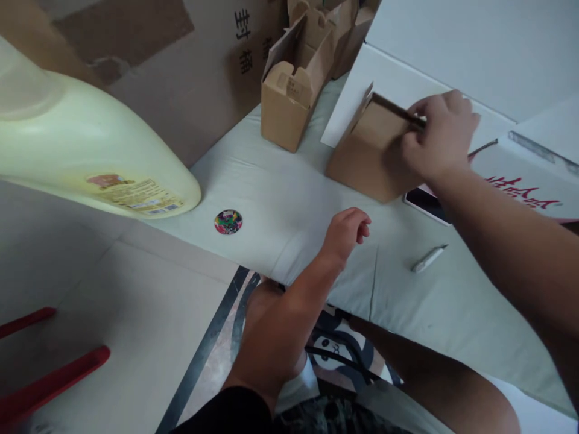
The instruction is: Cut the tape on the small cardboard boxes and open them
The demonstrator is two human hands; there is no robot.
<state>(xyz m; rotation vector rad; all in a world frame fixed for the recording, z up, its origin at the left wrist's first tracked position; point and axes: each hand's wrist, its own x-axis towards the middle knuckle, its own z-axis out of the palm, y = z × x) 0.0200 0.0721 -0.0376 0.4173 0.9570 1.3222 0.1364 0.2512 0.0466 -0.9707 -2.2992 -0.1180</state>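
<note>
My right hand pinches the upper edge of a small brown cardboard box. This box has its top open and stands on the pale green cloth, in front of a white panel. Over the cloth nearer to me, my left hand is curled into a loose fist, apart from the box, and nothing shows in it. To its left lies a round, colourful disc. A white utility knife lies to its right. Partly hidden under my right forearm is a phone-like dark rectangle with a pale rim.
More open cardboard boxes stand at the back against a large carton. A big pale yellow bottle leans in from the left. White boards fill the back right. Red bars show at lower left, above the floor.
</note>
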